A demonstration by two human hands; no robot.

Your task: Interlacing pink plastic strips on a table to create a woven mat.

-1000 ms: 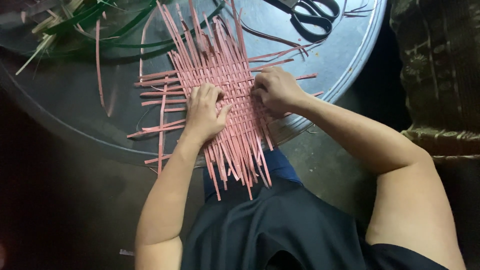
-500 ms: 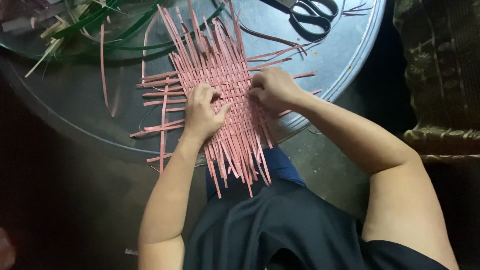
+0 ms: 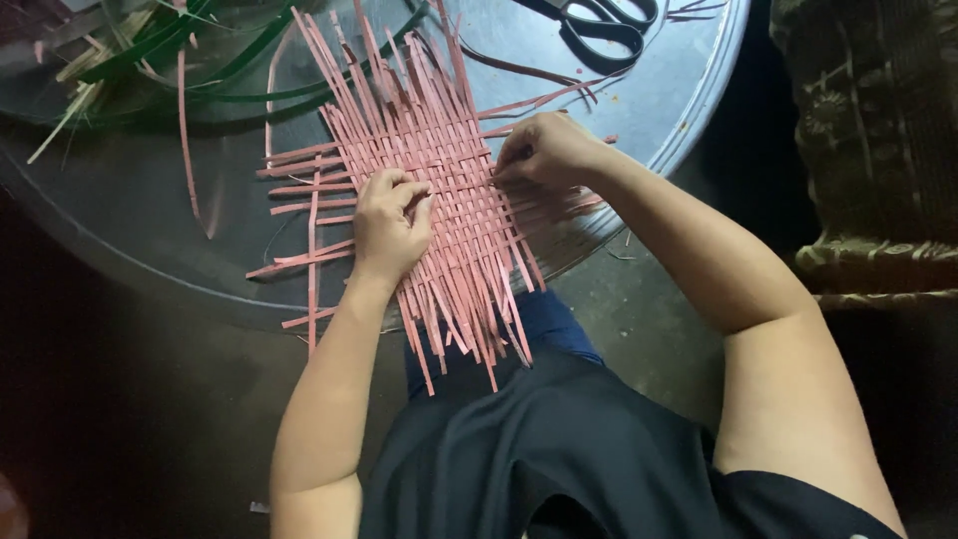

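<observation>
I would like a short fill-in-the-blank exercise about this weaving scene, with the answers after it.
1. Both hands rest on a woven mat of ____ strips.
2. The scissors lie at the far edge of the round ____ table.
3. The loose strips at the far left are ____.
4. The left hand lies ____ on the mat.

Answers: pink; metal; green; flat

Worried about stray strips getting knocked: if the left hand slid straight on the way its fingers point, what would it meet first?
The left hand points up and right across the pink woven mat; it would likely meet the right hand first, though depth is unclear.
</observation>
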